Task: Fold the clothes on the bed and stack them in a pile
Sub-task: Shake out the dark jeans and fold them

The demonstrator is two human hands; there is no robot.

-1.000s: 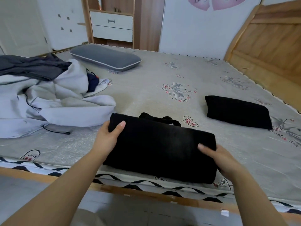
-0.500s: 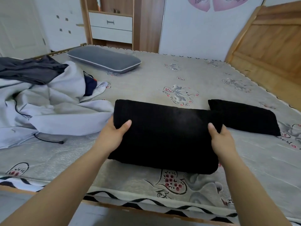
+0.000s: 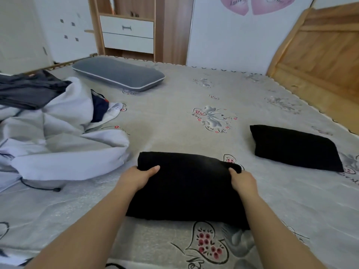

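While my left hand (image 3: 138,176) and right hand (image 3: 241,181) each grip an end of the folded black garment (image 3: 186,189) near me on the bed (image 3: 174,117), the head view shows one folded black piece (image 3: 295,147) lying apart to the right. Stacking looks next; the white and dark heap (image 3: 54,133) at left remains unfolded.

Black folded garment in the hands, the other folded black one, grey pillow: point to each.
Held black garment (image 3: 186,191), head view, top face.
Second black garment (image 3: 295,146), head view, top face.
Grey pillow (image 3: 118,73), head view, centre.
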